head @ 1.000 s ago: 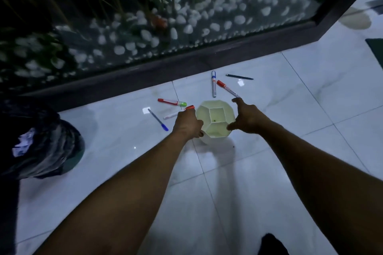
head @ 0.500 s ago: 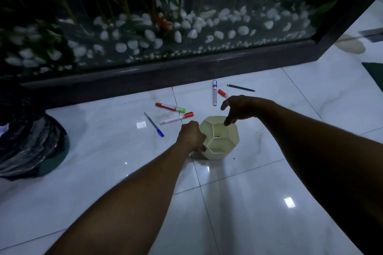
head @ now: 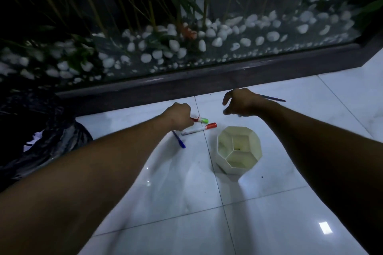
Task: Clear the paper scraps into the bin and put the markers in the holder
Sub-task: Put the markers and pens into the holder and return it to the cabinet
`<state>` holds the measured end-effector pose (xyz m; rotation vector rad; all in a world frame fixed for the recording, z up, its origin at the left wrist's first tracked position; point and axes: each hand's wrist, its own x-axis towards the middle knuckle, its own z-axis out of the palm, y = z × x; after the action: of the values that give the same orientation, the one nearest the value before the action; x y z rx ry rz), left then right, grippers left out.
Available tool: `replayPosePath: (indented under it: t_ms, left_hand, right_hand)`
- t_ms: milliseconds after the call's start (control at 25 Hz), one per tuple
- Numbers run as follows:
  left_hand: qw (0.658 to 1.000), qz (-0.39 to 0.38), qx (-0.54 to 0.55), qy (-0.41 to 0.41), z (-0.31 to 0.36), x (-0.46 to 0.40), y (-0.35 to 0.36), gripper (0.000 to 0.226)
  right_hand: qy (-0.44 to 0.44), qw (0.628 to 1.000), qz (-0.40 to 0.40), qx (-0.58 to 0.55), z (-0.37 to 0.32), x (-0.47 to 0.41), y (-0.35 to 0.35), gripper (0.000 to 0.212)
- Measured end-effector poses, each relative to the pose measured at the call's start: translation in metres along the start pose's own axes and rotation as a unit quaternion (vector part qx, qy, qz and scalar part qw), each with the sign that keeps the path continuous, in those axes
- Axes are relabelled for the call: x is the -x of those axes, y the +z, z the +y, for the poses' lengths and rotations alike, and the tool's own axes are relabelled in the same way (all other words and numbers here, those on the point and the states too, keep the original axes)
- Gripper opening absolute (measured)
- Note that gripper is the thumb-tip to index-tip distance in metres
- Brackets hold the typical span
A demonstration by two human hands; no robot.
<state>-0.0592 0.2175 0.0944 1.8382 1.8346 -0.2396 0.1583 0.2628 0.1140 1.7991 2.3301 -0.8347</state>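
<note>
My left hand is closed over the red end of a green-capped marker lying on the white tile floor. Just nearer lie a red-capped white marker and a blue pen, partly under my wrist. My right hand hovers low over the floor beyond the holder, thumb and forefinger apart with nothing seen between them; whatever lies beneath it is hidden. A dark pen sticks out behind that wrist. The cream faceted holder stands upright between my arms, its compartments bare.
A black bin bag slumps at the left with white paper scraps in it. A dark raised ledge and a glass-fronted planter with white pebbles run across the far side.
My left hand let go of the holder and moved forward onto the green-capped marker. My right hand shifted farther out past the holder. The view has come closer to the floor.
</note>
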Motion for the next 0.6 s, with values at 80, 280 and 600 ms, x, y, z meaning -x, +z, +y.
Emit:
replayPosePath:
  t_ms: [80, 280, 600]
  left_hand:
    - [0.994, -0.012, -0.101, 0.032, -0.014, -0.008, 0.002, 0.037]
    - [0.971, -0.026, -0.212, 0.109, -0.054, -0.036, 0.047, 0.033]
    - [0.949, 0.065, -0.257, 0.172, -0.080, -0.048, 0.081, 0.032]
  right_hand:
    - [-0.038, 0.998, -0.026, 0.044, -0.015, -0.018, 0.017, 0.032]
    - [-0.091, 0.979, -0.076, 0.163, -0.037, -0.070, 0.059, 0.031]
    - [-0.141, 0.925, -0.094, 0.339, -0.039, -0.081, 0.097, 0.030]
